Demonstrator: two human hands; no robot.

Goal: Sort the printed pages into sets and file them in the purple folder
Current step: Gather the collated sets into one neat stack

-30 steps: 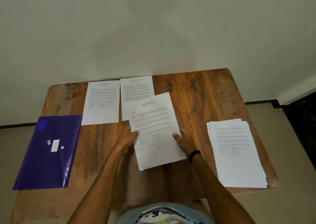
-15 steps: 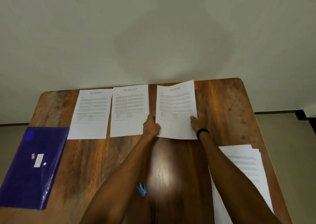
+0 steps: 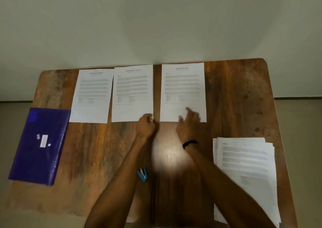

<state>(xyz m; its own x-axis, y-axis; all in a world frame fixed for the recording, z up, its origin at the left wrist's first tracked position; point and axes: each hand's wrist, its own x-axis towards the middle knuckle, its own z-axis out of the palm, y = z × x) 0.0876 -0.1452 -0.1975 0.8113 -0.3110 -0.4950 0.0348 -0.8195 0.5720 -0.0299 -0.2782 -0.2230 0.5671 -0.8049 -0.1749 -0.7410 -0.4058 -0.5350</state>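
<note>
Squared up since a moment ago, the third page (image 3: 183, 92) lies flat under the right hand (image 3: 189, 123), fingers loosely spread; the left hand (image 3: 145, 125) curls at the middle page (image 3: 132, 92), grip unclear; an unsorted stack (image 3: 244, 166) waits right of both, the purple folder (image 3: 38, 146) far left.

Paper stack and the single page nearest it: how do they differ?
The paper stack is many sheets, unevenly fanned; the single page is one sheet. The page carries a centred title; the stack's top sheet shows only a left heading. Both are white, printed, flat on the table.
</note>
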